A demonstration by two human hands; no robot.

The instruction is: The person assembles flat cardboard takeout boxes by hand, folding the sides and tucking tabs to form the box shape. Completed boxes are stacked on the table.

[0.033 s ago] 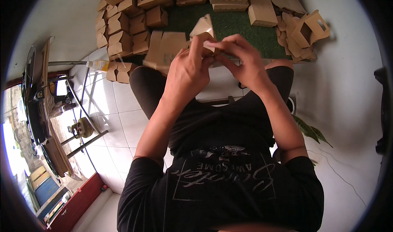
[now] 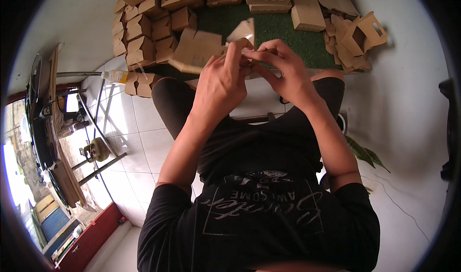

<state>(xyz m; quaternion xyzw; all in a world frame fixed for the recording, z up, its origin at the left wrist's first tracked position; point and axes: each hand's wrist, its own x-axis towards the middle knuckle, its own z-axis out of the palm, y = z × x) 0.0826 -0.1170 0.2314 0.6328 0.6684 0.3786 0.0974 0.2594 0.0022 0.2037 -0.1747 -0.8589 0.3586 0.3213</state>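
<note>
A partly folded brown cardboard box [image 2: 198,48] is held up in front of me above my knees, a little blurred by motion. Its broad panel spreads out to the left, and a paler, shiny flap [image 2: 242,31] sticks up beyond my fingertips. My left hand [image 2: 223,77] is closed on the near side of the box, index finger raised and bent. From the right, my right hand [image 2: 286,68] pinches the same box with thumb and fingers close to the left fingertips. The exact fold between the fingers is hidden.
Several folded brown boxes [image 2: 141,27] are stacked on green artificial turf [image 2: 273,36] at the far left. More flat and open cardboard pieces [image 2: 353,36] lie at the far right. To the left stand a bottle [image 2: 115,76], a metal-legged table [image 2: 98,104] and a gas cylinder [image 2: 97,149].
The left panel of the box has swung slightly upward and to the right, and the pale flap has shifted a little to the right. Both hands stay in nearly the same place.
</note>
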